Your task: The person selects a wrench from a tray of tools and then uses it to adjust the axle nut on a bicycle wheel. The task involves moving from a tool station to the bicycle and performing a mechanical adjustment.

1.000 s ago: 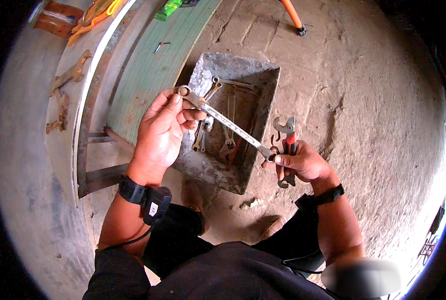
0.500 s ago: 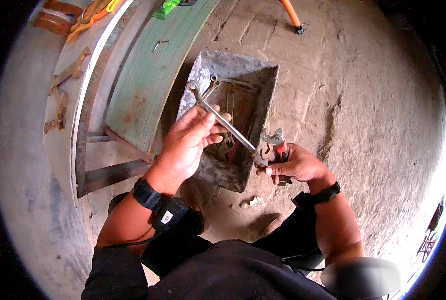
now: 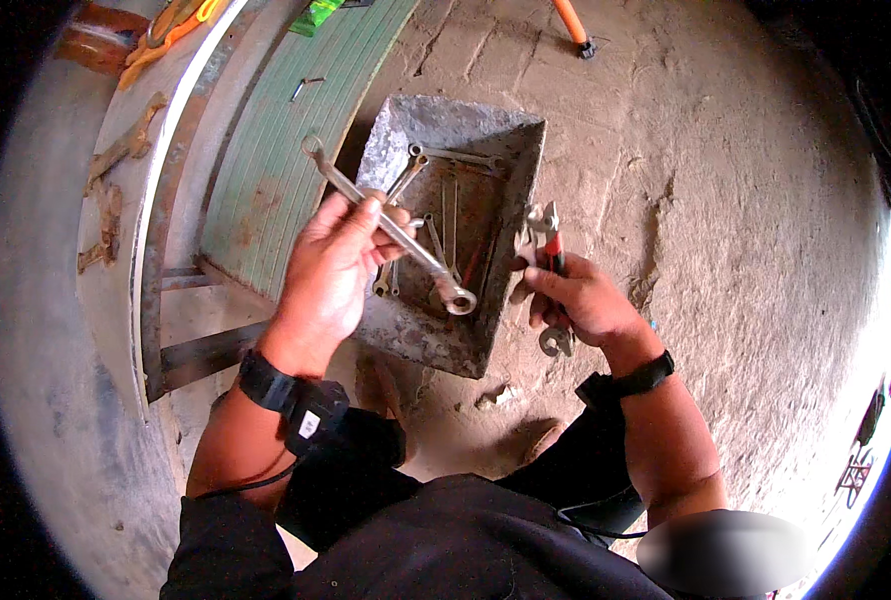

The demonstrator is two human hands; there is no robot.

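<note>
My left hand [image 3: 331,255] grips a double-ended ring spanner [image 3: 402,238] near its middle, thumb on top. The spanner slants over the left part of a worn grey metal tray [image 3: 390,130]. At the tray's right side, my right hand [image 3: 596,305] is closed around a red-handled tool with a metal head [image 3: 553,243], perhaps pliers. The same hand also holds an open-end spanner [image 3: 557,342], whose jaw shows below the fingers. Inside the tray lie several spanners, one ring-ended spanner [image 3: 458,156] along the far wall. Fingers hide part of the held tools.
Left of the tray stands a green slatted bench [image 3: 284,160] with a small metal piece [image 3: 306,86] and a green packet [image 3: 316,17] on it. An orange tube-like leg [image 3: 574,25] rests on the rough floor [image 3: 706,240] at the far side.
My left hand has drawn the ring spanner leftward, and its near end has come away from my right hand. The tools in my right hand have turned upright.
</note>
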